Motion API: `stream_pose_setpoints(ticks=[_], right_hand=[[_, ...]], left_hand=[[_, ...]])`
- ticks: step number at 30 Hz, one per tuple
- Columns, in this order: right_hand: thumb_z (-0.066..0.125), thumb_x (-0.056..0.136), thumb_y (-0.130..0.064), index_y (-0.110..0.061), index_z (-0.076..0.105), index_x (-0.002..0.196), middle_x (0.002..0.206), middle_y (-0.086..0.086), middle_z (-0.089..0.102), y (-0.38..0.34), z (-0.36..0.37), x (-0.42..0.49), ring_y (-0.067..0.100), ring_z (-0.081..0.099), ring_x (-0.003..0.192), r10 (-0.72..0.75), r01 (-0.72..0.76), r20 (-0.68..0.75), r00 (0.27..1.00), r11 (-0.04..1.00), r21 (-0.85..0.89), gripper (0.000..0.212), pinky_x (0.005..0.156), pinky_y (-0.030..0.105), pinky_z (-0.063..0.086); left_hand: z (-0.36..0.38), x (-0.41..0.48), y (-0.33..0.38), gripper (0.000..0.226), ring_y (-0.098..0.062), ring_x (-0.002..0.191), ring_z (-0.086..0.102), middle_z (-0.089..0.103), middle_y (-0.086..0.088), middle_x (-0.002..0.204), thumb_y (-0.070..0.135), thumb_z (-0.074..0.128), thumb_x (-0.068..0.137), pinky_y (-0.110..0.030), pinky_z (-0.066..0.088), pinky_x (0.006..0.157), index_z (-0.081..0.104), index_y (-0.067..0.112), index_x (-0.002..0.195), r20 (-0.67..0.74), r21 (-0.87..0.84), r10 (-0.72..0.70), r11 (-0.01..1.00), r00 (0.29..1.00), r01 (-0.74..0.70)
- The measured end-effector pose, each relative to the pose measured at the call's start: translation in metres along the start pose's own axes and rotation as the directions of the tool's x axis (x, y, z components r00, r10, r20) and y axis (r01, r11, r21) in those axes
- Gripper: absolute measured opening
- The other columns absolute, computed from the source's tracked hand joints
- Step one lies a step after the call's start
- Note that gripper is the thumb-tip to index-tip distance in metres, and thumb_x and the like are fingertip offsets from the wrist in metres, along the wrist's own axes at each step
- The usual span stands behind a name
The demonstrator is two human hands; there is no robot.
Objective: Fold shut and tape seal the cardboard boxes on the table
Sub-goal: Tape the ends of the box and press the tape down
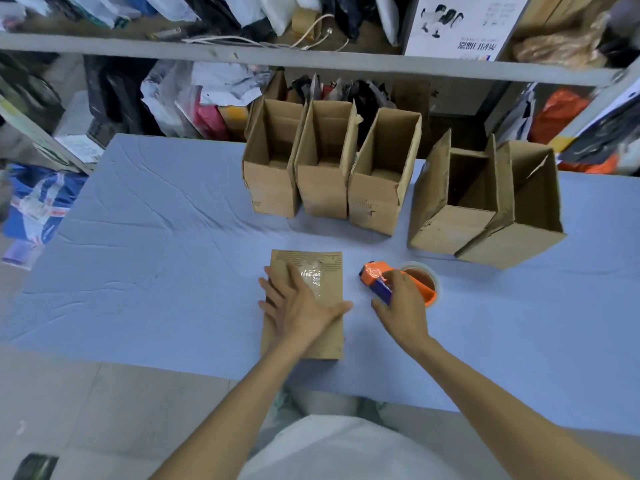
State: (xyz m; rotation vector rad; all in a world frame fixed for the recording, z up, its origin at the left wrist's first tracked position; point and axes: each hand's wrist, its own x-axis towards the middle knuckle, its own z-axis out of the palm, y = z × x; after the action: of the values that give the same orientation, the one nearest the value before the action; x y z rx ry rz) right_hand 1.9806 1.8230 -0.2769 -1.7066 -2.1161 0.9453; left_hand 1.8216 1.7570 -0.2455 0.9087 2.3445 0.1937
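Observation:
A closed cardboard box lies flat near the table's front edge, with clear tape on its top. My left hand rests on it with the fingers spread straight. Just to its right lies an orange and blue tape dispenser holding a roll of clear tape; my right hand curls over its handle. Behind them stand several open cardboard boxes with raised flaps: three in a row and two larger ones to the right.
The table wears a wrinkled blue cloth. Behind it runs a metal shelf crowded with bags, cables and a white printed carton. More bags are heaped under the shelf and at the left.

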Motion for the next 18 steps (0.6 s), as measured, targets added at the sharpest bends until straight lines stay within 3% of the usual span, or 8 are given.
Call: stream_pose_setpoints(ticks=[3,7,10,12,16,18], right_hand=[[0.072,0.077,-0.009,0.001,0.047,0.119,0.119,0.016,0.051,0.011,-0.004,0.009,0.032,0.052,0.104,0.139,-0.137,0.001,0.990,0.975,-0.178,0.050,0.069,0.030,0.037],[0.072,0.077,-0.006,0.003,0.041,0.124,0.126,0.021,0.044,0.017,0.003,0.020,0.036,0.050,0.108,0.184,-0.166,0.037,0.982,0.945,-0.281,0.056,0.066,0.031,0.040],[0.076,0.079,-0.021,-0.001,0.042,0.128,0.126,0.016,0.051,0.021,0.007,0.023,0.033,0.049,0.115,0.240,-0.183,0.087,0.967,0.891,-0.416,0.063,0.080,0.035,0.046],[0.075,0.079,-0.024,-0.003,0.041,0.129,0.127,0.015,0.053,0.027,0.006,0.026,0.031,0.051,0.114,0.196,-0.127,0.090,0.976,0.859,-0.496,0.064,0.085,0.035,0.046],[0.067,0.081,-0.011,-0.006,0.054,0.116,0.110,0.012,0.063,0.035,0.001,0.032,0.028,0.060,0.097,0.106,-0.058,0.098,0.989,0.911,-0.408,0.038,0.073,0.036,0.052],[0.067,0.079,-0.010,-0.007,0.055,0.113,0.105,0.009,0.064,0.038,-0.003,0.029,0.029,0.061,0.092,0.063,-0.041,0.054,0.997,0.938,-0.344,0.037,0.066,0.035,0.048]], left_hand=[[0.009,0.002,0.003,0.137,-0.044,0.143,-0.020,-0.027,-0.024,0.153,0.069,0.073,0.061,-0.060,0.001,0.115,-0.012,0.010,0.152,-0.035,0.081,-0.003,0.997,0.999,0.005],[0.007,0.004,-0.007,0.135,-0.040,0.145,-0.015,-0.023,-0.022,0.155,0.065,0.076,0.060,-0.056,0.002,0.116,-0.009,0.014,0.152,-0.080,0.080,0.020,0.997,0.997,-0.013],[-0.001,0.007,-0.016,0.136,-0.037,0.145,-0.018,-0.025,-0.019,0.156,0.064,0.077,0.060,-0.054,-0.001,0.116,-0.011,0.016,0.152,-0.087,0.076,0.052,0.996,0.995,-0.045],[-0.007,0.012,-0.022,0.137,-0.036,0.145,-0.021,-0.027,-0.017,0.155,0.063,0.078,0.060,-0.054,-0.005,0.116,-0.013,0.017,0.152,-0.077,0.065,0.069,0.996,0.995,-0.065],[-0.016,0.015,-0.026,0.137,-0.035,0.145,-0.022,-0.027,-0.015,0.156,0.063,0.078,0.060,-0.053,-0.008,0.116,-0.012,0.017,0.153,-0.065,0.053,0.073,0.996,0.995,-0.069],[-0.020,0.016,-0.025,0.137,-0.035,0.145,-0.023,-0.026,-0.016,0.156,0.063,0.079,0.060,-0.051,-0.009,0.116,-0.011,0.017,0.153,-0.052,0.037,0.057,0.998,0.997,-0.055]])
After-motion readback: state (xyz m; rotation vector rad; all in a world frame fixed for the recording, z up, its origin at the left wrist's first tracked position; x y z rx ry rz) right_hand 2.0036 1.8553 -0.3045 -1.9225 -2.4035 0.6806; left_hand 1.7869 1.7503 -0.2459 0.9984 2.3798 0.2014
